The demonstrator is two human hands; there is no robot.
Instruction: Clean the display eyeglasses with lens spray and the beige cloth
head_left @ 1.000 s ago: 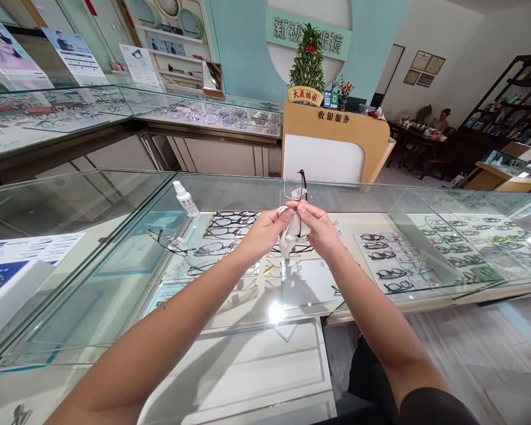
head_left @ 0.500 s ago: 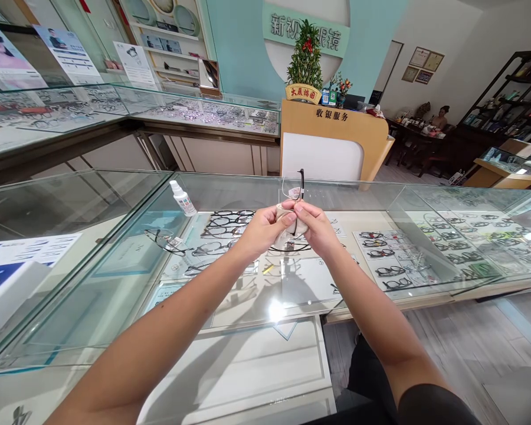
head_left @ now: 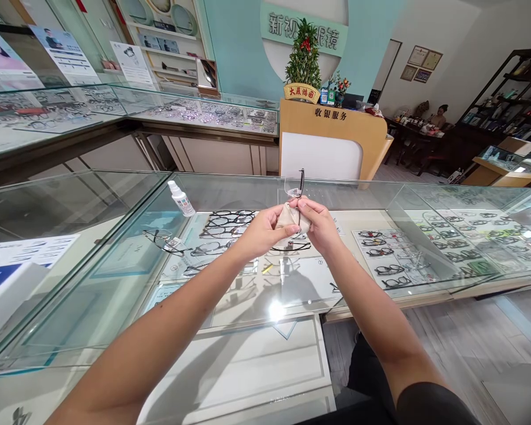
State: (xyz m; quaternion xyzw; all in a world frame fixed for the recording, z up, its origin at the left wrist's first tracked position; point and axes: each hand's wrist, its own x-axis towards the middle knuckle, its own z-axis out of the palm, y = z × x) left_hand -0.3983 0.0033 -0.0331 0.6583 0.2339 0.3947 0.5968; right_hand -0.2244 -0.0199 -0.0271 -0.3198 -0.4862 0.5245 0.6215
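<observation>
Above the glass counter [head_left: 248,316], my two hands meet around a pair of glasses [head_left: 301,180]. My left hand [head_left: 268,229] is closed on a pale cleaning cloth [head_left: 285,217], its thumb pressing the cloth against the lower part of the glasses. Fingers and thumb of my right hand [head_left: 318,221] pinch the frame near its middle. One dark temple and a lens with a small white label stick up above the fingers; cloth and fingers hide the lower lens. Below the hands lies a dark-rimmed pair of glasses [head_left: 292,246].
A white spray bottle [head_left: 181,199] stands on the counter at left, near another pair of glasses [head_left: 163,241]. Rows of eyeglass frames [head_left: 230,221] lie left of my hands, more frames [head_left: 389,270] at right. Beyond stands a wooden cashier desk [head_left: 336,121]. A person [head_left: 438,117] sits far back right.
My left thumb has slid lower and straightened along the cloth, and the cloth now spreads flatter over the glasses. My right hand keeps its pinch on the frame.
</observation>
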